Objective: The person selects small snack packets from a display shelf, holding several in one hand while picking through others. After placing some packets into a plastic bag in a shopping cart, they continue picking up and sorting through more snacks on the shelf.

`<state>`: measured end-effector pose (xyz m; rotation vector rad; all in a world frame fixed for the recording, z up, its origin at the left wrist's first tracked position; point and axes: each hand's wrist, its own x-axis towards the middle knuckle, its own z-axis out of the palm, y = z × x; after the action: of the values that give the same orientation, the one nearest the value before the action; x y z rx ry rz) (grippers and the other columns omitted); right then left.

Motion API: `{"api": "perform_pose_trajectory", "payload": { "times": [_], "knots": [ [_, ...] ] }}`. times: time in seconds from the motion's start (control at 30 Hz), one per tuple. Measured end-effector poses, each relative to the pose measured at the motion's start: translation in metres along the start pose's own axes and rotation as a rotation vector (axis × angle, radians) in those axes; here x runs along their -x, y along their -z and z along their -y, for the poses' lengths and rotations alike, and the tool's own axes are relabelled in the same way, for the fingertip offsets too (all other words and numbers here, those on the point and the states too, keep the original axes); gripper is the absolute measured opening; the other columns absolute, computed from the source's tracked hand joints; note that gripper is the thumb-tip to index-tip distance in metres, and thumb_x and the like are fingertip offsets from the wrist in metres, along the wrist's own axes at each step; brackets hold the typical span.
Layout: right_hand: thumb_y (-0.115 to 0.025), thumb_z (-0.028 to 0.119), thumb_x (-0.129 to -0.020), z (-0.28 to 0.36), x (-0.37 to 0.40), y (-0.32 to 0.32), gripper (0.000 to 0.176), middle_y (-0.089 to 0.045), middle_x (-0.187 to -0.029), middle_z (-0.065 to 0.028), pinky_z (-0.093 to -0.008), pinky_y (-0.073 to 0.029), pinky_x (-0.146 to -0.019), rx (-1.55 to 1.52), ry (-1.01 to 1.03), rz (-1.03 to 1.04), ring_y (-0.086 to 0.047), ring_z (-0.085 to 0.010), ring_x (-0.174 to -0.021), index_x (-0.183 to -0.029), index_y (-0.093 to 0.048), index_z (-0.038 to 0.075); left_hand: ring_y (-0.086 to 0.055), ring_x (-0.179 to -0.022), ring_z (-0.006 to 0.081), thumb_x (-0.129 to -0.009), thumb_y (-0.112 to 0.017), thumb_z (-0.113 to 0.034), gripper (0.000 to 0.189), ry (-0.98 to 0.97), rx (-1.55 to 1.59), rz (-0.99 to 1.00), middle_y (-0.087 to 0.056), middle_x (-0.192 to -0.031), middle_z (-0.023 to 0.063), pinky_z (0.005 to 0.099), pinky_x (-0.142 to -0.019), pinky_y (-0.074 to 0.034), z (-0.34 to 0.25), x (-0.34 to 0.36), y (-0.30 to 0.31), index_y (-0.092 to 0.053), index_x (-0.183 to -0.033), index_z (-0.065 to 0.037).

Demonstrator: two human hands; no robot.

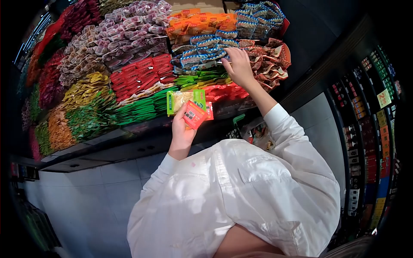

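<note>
My left hand is closed around several small snack packets, held in front of the display's lower edge. Among them are a green packet with a see-through window and a red-orange packet bearing a barcode label. My right hand is stretched over the blue-and-white packets, thumb and fingers apart, its fingertips right at their edge. Just right of it lie brown-red packets. Below it are bright red packets and green-yellow packets.
The sloped display holds more rows: orange packets, red packets, green packets and purple-white packets. A basket's green handle shows by my waist. Dark shelves with boxed goods stand at the right.
</note>
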<state>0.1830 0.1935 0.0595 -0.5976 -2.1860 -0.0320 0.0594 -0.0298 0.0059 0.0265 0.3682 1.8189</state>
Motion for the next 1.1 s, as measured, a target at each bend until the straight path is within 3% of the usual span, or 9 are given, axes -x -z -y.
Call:
{"api": "perform_pose_trajectory", "payload": {
  "times": [0.1,0.17,0.3,0.37,0.5,0.77,0.87,0.97,1.1],
  "knots": [
    [-0.051,0.025,-0.089,0.053,0.005,0.036,0.034,-0.060,-0.100,-0.0129,-0.0342,-0.043,-0.084,-0.655,-0.340,0.057,-0.056,-0.0268,-0.096,-0.113,-0.052,0.001,-0.058,-0.101,0.0247,-0.093,-0.046,-0.017,0.026,-0.042,-0.003,-0.035,-0.058,-0.109,0.0122,0.0440,-0.089,-0.047,-0.005,0.008,0.000,-0.048,-0.115,-0.003],
    [-0.053,0.025,-0.089,0.075,0.026,0.030,0.035,-0.060,-0.100,-0.0124,-0.0326,-0.045,-0.081,-0.798,-0.373,0.177,-0.059,-0.0250,-0.091,-0.113,-0.052,0.000,-0.058,-0.101,0.0245,-0.093,-0.046,-0.017,0.026,-0.059,0.012,-0.042,-0.058,-0.109,0.0122,0.0436,-0.089,-0.047,-0.008,0.009,-0.001,-0.049,-0.115,-0.003],
    [-0.064,0.033,-0.081,0.110,0.058,0.016,0.057,-0.051,-0.118,-0.0177,-0.0357,-0.036,-0.096,-0.761,-0.352,0.329,-0.048,-0.0261,-0.113,-0.123,-0.044,0.000,-0.058,-0.101,0.0244,-0.093,-0.046,-0.016,0.026,-0.067,0.024,0.003,-0.058,-0.109,0.0121,0.0422,-0.089,-0.047,-0.011,0.014,-0.008,-0.049,-0.115,-0.003],
    [-0.073,0.031,-0.073,0.124,0.065,0.010,0.077,-0.046,-0.124,-0.0214,-0.0357,-0.036,-0.097,-0.923,-0.496,0.406,-0.044,-0.0279,-0.119,-0.130,-0.034,-0.003,-0.058,-0.101,0.0242,-0.093,-0.046,-0.016,0.026,-0.057,0.043,0.010,-0.057,-0.109,0.0116,0.0416,-0.088,-0.047,-0.012,0.013,-0.002,-0.048,-0.116,-0.003],
    [-0.078,0.031,-0.067,0.149,0.076,-0.002,0.091,-0.046,-0.124,-0.0205,-0.0348,-0.038,-0.096,-0.900,-0.532,0.357,-0.046,-0.0255,-0.117,-0.135,-0.027,-0.003,-0.056,-0.105,0.0251,-0.091,-0.050,-0.016,0.030,-0.084,0.018,0.040,-0.056,-0.113,0.0131,0.0418,-0.092,-0.044,-0.008,0.014,0.000,-0.048,-0.118,-0.003],
    [-0.065,0.015,-0.082,0.146,0.090,-0.013,0.060,-0.053,-0.115,-0.0082,-0.0263,-0.044,-0.086,-1.316,-0.763,0.367,-0.052,-0.0123,-0.103,-0.132,-0.034,0.002,-0.051,-0.112,0.0259,-0.091,-0.050,-0.022,0.041,-0.061,0.071,0.094,-0.052,-0.121,0.0127,0.0438,-0.095,-0.041,-0.012,0.025,0.001,-0.041,-0.127,-0.005],
    [-0.050,0.018,-0.093,0.152,0.095,-0.016,0.036,-0.056,-0.111,-0.0035,-0.0258,-0.044,-0.086,-1.444,-0.951,0.233,-0.053,-0.0093,-0.100,-0.125,-0.043,0.004,-0.050,-0.114,0.0253,-0.092,-0.048,-0.022,0.042,-0.027,0.032,0.087,-0.050,-0.124,0.0120,0.0436,-0.097,-0.040,-0.010,0.022,0.007,-0.038,-0.130,-0.005],
    [-0.047,0.020,-0.094,0.150,0.103,-0.023,0.034,-0.056,-0.112,-0.0039,-0.0269,-0.043,-0.087,-1.452,-1.220,0.076,-0.054,-0.0103,-0.100,-0.124,-0.044,0.005,-0.051,-0.112,0.0255,-0.092,-0.048,-0.018,0.039,0.018,0.004,0.025,-0.051,-0.122,0.0116,0.0445,-0.096,-0.040,-0.007,0.020,0.018,-0.039,-0.128,-0.004],
    [-0.044,0.019,-0.094,0.129,0.114,-0.030,0.027,-0.058,-0.109,-0.0043,-0.0305,-0.045,-0.087,-1.482,-1.260,-0.091,-0.056,-0.0135,-0.098,-0.118,-0.048,0.007,-0.053,-0.108,0.0263,-0.091,-0.049,-0.015,0.035,0.055,-0.023,0.006,-0.054,-0.118,0.0120,0.0455,-0.094,-0.041,-0.002,0.015,0.032,-0.043,-0.124,-0.004]
  ]
}}
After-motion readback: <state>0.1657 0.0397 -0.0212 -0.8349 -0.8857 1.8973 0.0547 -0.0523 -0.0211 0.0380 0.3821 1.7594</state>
